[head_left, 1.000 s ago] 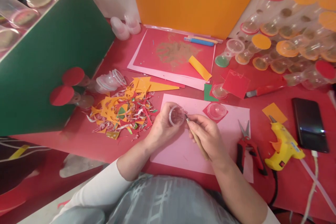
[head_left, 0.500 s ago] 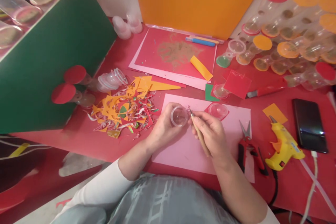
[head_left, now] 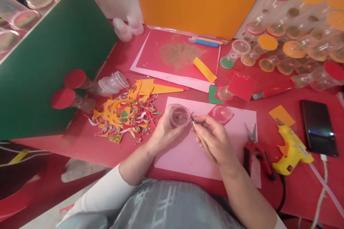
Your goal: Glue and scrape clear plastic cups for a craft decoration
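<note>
My left hand (head_left: pixel 167 125) is closed round a small clear plastic cup (head_left: pixel 180 116), its round opening tilted up toward me. In my right hand (head_left: pixel 212 136) is a craft knife (head_left: pixel 204 142) with a wooden handle, gripped like a pen. The blade's tip is at the right side of the cup's rim, where a bit of pinkish shaving shows. Both hands are over a pink sheet of paper (head_left: pixel 188 161). Just beyond my right hand, another clear cup (head_left: pixel 222 113) rests on a red piece of paper.
Left of the sheet lies a heap of orange and red paper scraps (head_left: pixel 126 111). To the right are red-handled snips (head_left: pixel 254 150), a yellow glue gun (head_left: pixel 291 150) and a phone (head_left: pixel 318 127). Joined plastic cups (head_left: pixel 295 50) crowd the back right; a green board (head_left: pixel 59 61) stands at left.
The cup has shifted slightly left and turned in my left hand, with its opening facing up more. The knife has followed, its tip still at the rim.
</note>
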`<control>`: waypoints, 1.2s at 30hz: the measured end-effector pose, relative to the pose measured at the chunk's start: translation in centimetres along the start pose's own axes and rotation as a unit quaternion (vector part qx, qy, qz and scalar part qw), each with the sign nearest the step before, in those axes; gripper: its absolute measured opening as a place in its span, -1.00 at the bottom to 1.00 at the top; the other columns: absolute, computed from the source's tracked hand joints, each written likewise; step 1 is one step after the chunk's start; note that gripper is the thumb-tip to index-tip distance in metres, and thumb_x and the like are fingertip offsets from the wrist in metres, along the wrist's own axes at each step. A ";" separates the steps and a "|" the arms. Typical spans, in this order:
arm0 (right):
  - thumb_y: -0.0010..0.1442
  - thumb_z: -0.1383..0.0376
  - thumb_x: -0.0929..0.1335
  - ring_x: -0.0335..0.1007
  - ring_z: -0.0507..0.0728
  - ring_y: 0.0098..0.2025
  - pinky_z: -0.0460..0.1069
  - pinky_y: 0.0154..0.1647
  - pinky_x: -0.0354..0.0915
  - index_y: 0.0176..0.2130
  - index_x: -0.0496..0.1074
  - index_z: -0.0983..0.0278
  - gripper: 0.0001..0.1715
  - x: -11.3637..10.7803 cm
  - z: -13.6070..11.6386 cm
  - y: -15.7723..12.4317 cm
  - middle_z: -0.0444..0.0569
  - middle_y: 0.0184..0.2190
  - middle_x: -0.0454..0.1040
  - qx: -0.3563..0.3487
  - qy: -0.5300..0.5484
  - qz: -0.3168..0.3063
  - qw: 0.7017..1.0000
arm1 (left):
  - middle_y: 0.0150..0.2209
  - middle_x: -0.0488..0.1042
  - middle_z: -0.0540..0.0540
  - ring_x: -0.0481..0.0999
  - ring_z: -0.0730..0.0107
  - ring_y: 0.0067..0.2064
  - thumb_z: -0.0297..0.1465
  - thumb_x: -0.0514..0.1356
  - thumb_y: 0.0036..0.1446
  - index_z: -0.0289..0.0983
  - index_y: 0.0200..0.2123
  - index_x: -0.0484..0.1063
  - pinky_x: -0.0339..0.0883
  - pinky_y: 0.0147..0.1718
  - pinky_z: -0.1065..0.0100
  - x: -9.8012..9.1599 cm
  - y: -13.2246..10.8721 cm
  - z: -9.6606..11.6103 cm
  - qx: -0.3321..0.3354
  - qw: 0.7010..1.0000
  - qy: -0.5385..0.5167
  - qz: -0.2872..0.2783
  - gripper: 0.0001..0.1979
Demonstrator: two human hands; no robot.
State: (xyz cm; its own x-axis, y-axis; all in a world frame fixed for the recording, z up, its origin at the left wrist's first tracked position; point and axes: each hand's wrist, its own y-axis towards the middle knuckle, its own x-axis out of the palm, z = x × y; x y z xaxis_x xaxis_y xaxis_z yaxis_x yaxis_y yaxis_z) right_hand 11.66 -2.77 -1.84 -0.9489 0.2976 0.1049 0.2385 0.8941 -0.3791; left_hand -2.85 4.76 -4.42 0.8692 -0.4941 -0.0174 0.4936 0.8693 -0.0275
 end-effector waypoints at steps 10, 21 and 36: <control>0.12 0.16 0.40 0.31 -0.02 -0.60 -0.13 -0.63 0.25 -0.26 0.44 0.23 -0.79 -0.1 0.2 0.1 -0.19 -0.53 0.44 0.001 -0.028 -0.014 0.999 | -0.16 0.44 -0.06 0.54 0.40 -0.19 -0.29 0.33 0.14 -0.20 -0.12 0.26 0.44 -0.20 0.36 0.1 0.2 0.2 0.013 1.000 0.011 0.022 -0.66; 0.10 0.15 0.40 0.29 0.00 -0.63 -0.12 -0.64 0.25 -0.27 0.43 0.23 -0.78 0.0 0.3 0.2 -0.25 -0.65 0.37 0.012 -0.042 -0.010 0.999 | -0.14 0.48 -0.07 0.56 0.38 -0.16 -0.39 0.28 0.16 -0.20 -0.10 0.26 0.44 -0.20 0.34 -0.2 0.1 -0.5 0.039 0.997 0.066 -0.002 -0.71; 0.10 0.13 0.42 0.35 0.00 -0.57 -0.11 -0.60 0.30 -0.26 0.43 0.22 -0.76 -0.1 0.7 0.7 -0.14 -0.44 0.49 -0.065 -0.070 0.047 0.994 | -0.19 0.50 -0.08 0.56 0.34 -0.18 -0.41 0.30 0.08 -0.23 -0.13 0.31 0.45 -0.18 0.32 -0.4 -0.2 -0.1 0.031 0.997 0.071 0.001 -0.71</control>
State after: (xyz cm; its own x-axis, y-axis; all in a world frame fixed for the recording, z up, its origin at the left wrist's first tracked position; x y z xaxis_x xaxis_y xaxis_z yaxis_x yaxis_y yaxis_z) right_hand 11.75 -2.41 -2.78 -0.9384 0.3409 -0.0573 0.3437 0.9028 -0.2585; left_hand -3.31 4.75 -4.53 0.8594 -0.4861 -0.1586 0.4969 0.8671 0.0350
